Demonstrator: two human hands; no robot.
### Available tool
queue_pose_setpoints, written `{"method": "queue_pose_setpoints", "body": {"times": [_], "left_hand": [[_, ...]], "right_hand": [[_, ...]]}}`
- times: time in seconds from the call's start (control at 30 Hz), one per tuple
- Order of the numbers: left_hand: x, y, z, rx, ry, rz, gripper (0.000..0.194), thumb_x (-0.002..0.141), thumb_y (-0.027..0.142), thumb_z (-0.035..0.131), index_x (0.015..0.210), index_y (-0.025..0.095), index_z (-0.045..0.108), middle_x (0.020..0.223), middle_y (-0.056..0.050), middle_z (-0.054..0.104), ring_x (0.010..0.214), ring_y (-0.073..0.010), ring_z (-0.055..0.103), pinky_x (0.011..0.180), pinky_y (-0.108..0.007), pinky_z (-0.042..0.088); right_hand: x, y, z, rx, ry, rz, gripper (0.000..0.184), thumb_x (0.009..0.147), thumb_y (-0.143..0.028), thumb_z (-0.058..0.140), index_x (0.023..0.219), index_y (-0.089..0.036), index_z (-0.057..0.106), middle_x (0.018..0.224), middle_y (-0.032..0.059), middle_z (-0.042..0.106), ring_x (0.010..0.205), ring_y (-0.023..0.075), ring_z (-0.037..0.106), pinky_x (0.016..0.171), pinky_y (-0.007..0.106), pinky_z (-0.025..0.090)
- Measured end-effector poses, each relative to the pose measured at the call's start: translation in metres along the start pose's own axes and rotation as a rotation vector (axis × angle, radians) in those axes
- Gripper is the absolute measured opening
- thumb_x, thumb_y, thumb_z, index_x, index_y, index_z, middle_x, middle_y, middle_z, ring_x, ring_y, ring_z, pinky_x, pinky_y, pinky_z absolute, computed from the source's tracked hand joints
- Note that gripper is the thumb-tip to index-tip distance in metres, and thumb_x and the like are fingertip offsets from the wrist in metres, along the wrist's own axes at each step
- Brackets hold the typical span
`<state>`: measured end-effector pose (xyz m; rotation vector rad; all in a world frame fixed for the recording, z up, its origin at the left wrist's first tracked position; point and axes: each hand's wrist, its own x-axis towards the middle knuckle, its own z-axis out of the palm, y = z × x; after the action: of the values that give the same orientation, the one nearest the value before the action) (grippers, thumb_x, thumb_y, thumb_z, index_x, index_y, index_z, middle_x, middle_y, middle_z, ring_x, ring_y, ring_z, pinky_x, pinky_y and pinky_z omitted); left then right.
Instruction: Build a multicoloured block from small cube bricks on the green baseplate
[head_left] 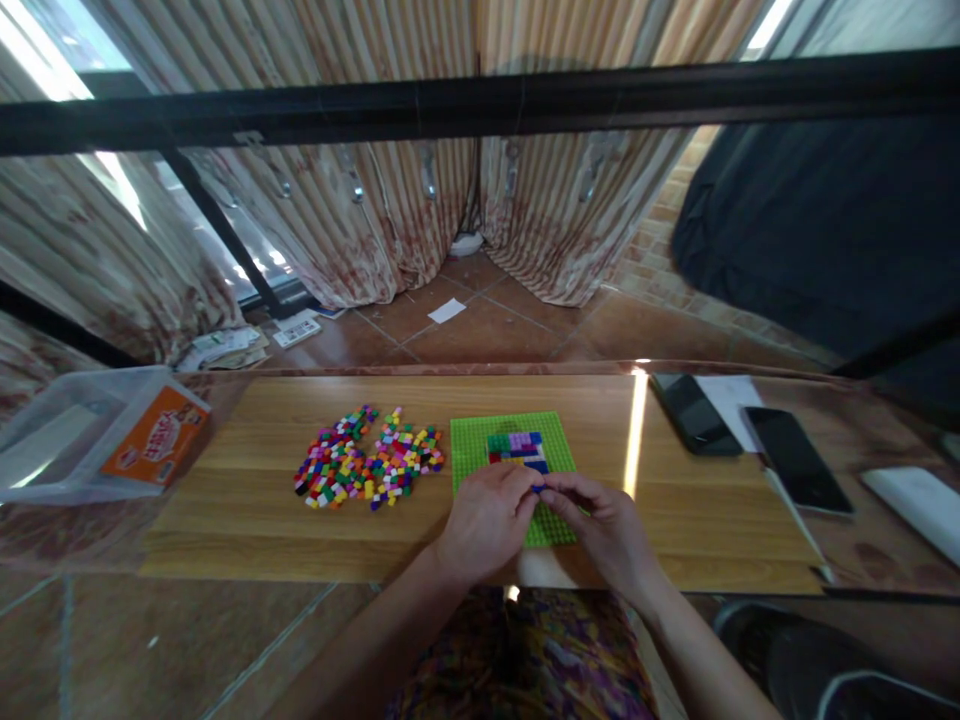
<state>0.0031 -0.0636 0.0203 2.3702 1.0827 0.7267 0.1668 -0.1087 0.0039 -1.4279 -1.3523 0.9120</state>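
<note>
A green studded baseplate [469,435] lies on the wooden board, with a patch of coloured toy bricks [517,443] set on it in green, lilac, blue, red and white. Over its near part my two hands meet at the fingertips. Between them shows a small dark blue brick [537,489]. My left hand [487,515] has its fingers closed at this brick and covers part of the plate. From the other side my right hand [604,525] pinches at it with thumb and forefinger. Which hand bears the brick more firmly is hidden.
Left of the plate spreads a heap of loose small bricks [367,460] in many colours. A clear plastic box [75,430] with an orange label stands at the far left. Two phones [694,415] and papers [727,405] lie at the right. A dark rail [450,105] crosses beyond.
</note>
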Motion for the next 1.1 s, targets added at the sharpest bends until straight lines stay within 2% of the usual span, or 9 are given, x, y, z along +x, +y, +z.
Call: {"method": "queue_pose_setpoints", "body": {"times": [0.1, 0.17, 0.27, 0.37, 0.47, 0.57, 0.8, 0.93, 1.1], "left_hand": [[0.006, -0.001, 0.003, 0.063, 0.022, 0.021, 0.014, 0.088, 0.019, 0.059, 0.101, 0.022, 0.062, 0.094, -0.004, 0.07, 0.089, -0.0217, 0.064, 0.081, -0.035, 0.051], [0.01, -0.005, 0.003, 0.069, 0.076, 0.013, 0.022, 0.087, 0.018, 0.06, 0.108, 0.021, 0.06, 0.103, -0.006, 0.069, 0.097, -0.0228, 0.063, 0.087, -0.037, 0.05], [0.018, -0.016, 0.002, 0.07, 0.163, -0.031, 0.026, 0.086, 0.015, 0.058, 0.111, 0.02, 0.059, 0.112, -0.007, 0.066, 0.106, -0.0236, 0.059, 0.096, -0.04, 0.047], [0.027, -0.027, 0.001, 0.06, 0.191, -0.106, 0.027, 0.084, 0.013, 0.057, 0.11, 0.019, 0.061, 0.117, -0.008, 0.065, 0.111, -0.0246, 0.057, 0.099, -0.042, 0.045], [0.038, -0.037, 0.002, 0.005, 0.145, -0.186, 0.028, 0.085, 0.015, 0.056, 0.112, 0.017, 0.063, 0.118, -0.009, 0.066, 0.112, -0.0241, 0.058, 0.102, -0.042, 0.044], [0.05, -0.043, 0.004, -0.062, 0.035, -0.234, 0.026, 0.088, 0.021, 0.054, 0.111, 0.017, 0.066, 0.113, -0.008, 0.07, 0.108, -0.0228, 0.061, 0.1, -0.04, 0.046], [0.073, -0.052, 0.006, -0.212, -0.213, -0.196, 0.032, 0.091, 0.024, 0.044, 0.102, 0.017, 0.073, 0.101, -0.004, 0.075, 0.092, -0.0171, 0.067, 0.085, -0.028, 0.05], [0.077, -0.053, 0.008, -0.215, -0.248, -0.174, 0.032, 0.089, 0.026, 0.045, 0.099, 0.016, 0.075, 0.094, -0.005, 0.076, 0.083, -0.017, 0.067, 0.077, -0.027, 0.05], [0.077, -0.052, 0.01, -0.276, -0.232, -0.224, 0.029, 0.084, 0.032, 0.056, 0.097, 0.015, 0.076, 0.09, -0.005, 0.076, 0.079, -0.0166, 0.067, 0.072, -0.026, 0.05]], "right_hand": [[0.011, 0.007, -0.004, -0.006, -0.001, -0.033, 0.016, 0.083, -0.038, 0.066, 0.09, -0.026, 0.076, 0.086, 0.002, 0.075, 0.08, 0.0186, 0.069, 0.075, 0.032, 0.056], [0.021, 0.014, -0.006, 0.002, 0.064, -0.075, 0.015, 0.083, -0.037, 0.067, 0.089, -0.026, 0.076, 0.088, 0.0024, 0.074, 0.081, 0.0176, 0.067, 0.074, 0.031, 0.055], [0.038, 0.028, -0.007, -0.008, 0.18, -0.09, 0.016, 0.079, -0.038, 0.07, 0.086, -0.025, 0.076, 0.088, 0.0034, 0.071, 0.081, 0.0173, 0.065, 0.074, 0.031, 0.053], [0.05, 0.041, -0.004, 0.005, 0.184, -0.059, 0.019, 0.075, -0.042, 0.073, 0.083, -0.024, 0.077, 0.087, 0.0035, 0.069, 0.079, 0.0172, 0.064, 0.071, 0.031, 0.052], [0.056, 0.049, -0.002, 0.081, 0.157, -0.031, 0.021, 0.071, -0.043, 0.077, 0.08, -0.024, 0.077, 0.086, 0.0029, 0.068, 0.076, 0.0161, 0.062, 0.068, 0.03, 0.051], [0.059, 0.052, -0.001, 0.147, 0.168, 0.007, 0.02, 0.067, -0.041, 0.079, 0.078, -0.024, 0.077, 0.085, 0.0022, 0.068, 0.074, 0.0153, 0.062, 0.067, 0.029, 0.051], [0.067, 0.049, -0.001, 0.286, 0.128, 0.136, 0.024, 0.058, -0.038, 0.083, 0.074, -0.022, 0.075, 0.075, 0.0013, 0.072, 0.07, 0.0159, 0.064, 0.069, 0.031, 0.054], [0.07, 0.046, 0.001, 0.326, 0.108, 0.198, 0.026, 0.056, -0.036, 0.084, 0.073, -0.02, 0.074, 0.07, 0.0004, 0.072, 0.064, 0.0142, 0.063, 0.065, 0.029, 0.053], [0.07, 0.041, 0.002, 0.407, 0.1, 0.261, 0.027, 0.053, -0.034, 0.086, 0.072, -0.02, 0.073, 0.067, -0.0008, 0.071, 0.061, 0.0125, 0.062, 0.062, 0.027, 0.051]]}}
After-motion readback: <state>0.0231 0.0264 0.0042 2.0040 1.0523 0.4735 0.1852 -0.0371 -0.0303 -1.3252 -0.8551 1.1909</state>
